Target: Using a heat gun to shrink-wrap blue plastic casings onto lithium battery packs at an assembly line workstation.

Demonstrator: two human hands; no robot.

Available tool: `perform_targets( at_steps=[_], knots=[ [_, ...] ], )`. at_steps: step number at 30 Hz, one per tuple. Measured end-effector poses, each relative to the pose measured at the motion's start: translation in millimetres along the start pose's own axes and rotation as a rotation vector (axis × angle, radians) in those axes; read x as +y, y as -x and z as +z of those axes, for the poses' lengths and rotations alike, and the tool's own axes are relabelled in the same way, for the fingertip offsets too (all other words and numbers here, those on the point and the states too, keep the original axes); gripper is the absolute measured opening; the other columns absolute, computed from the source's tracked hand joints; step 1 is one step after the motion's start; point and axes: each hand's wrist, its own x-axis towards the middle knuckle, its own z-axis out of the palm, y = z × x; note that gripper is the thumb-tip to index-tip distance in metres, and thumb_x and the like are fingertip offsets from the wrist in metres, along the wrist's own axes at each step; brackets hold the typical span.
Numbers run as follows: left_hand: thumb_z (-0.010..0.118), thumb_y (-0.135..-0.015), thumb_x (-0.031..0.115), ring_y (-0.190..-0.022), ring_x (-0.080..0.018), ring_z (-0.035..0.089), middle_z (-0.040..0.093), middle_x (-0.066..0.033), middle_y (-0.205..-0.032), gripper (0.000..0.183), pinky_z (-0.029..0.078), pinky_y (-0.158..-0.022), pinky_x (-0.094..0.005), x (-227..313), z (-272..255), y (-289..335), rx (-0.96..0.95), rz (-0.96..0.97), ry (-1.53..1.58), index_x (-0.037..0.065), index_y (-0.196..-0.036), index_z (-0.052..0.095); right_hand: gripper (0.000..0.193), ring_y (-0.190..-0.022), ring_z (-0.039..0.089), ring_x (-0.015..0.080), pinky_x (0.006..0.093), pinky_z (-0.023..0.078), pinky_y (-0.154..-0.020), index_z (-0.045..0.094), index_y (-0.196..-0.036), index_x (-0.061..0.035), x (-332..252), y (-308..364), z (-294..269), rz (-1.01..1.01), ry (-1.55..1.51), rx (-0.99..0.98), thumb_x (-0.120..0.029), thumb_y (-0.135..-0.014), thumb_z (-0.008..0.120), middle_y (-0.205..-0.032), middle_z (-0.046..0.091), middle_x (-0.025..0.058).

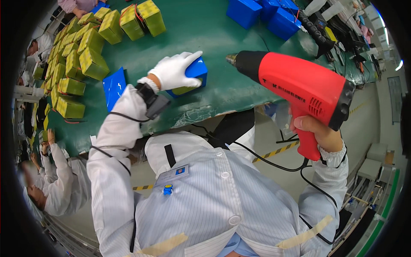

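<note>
My gloved left hand (173,72) grasps the blue-wrapped pack (199,68) on the counter (141,55), my right hand (319,129) grips the red heat gun (297,81) — even heating, I judge, calls for sweeping the nozzle (231,59) steadily, clear of my left fingers (193,57).

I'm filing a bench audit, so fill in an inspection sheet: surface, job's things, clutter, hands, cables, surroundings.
Surface: green table, wrinkled or scuffed near its front edge.
Job's things: blue-wrapped block, yellow-green underneath; red heat gun, nozzle facing left toward it.
Clutter: yellow-green blocks crowd the left; finished-looking blue blocks at the far side; loose blue sheet.
Hands: left hand, white-gloved, holds the block; right hand, fingers bare, grips the heat gun's handle.
Cables: black, below the heat gun and along both sleeves.
Surroundings: co-workers at left; striped floor tape.
</note>
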Motion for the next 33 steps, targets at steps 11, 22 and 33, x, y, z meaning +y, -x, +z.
perform_targets(
  at_steps=[11,22,33],
  knots=[
    [0.086,-0.075,0.024,-0.118,-0.0426,0.065,0.041,-0.022,-0.158,0.106,0.051,-0.105,-0.0488,-7,-41,10,-0.375,0.069,-0.459,0.027,-0.163,0.028,0.054,-0.08,0.07,0.02,0.0345,0.058,-0.067,0.061,-0.131,-0.0013,86,-2,-31,-0.091,-0.357,0.072,-0.025,-0.088,0.082,-0.113,0.067,0.0114],
    [0.091,-0.051,0.041,-0.142,-0.0444,0.042,0.038,-0.0269,-0.151,0.129,0.03,-0.121,-0.0623,17,-50,-22,-0.369,0.384,-0.471,0.012,-0.159,0.028,0.057,-0.074,0.067,0.0208,0.0345,0.056,-0.063,0.06,-0.132,-0.0001,131,23,-23,-0.034,-0.356,0.182,-0.02,-0.08,0.075,-0.105,0.066,0.0124],
    [0.09,-0.056,0.053,-0.136,-0.0438,0.042,0.039,-0.0254,-0.147,0.133,0.046,-0.104,-0.0568,38,14,5,0.06,-0.126,-0.295,-0.006,-0.157,0.026,0.051,-0.071,0.068,0.0214,0.0339,0.055,-0.064,0.062,-0.129,0.0009,135,-9,-31,-0.079,-0.406,0.016,-0.016,-0.082,0.071,-0.105,0.068,0.0146]
  ],
)
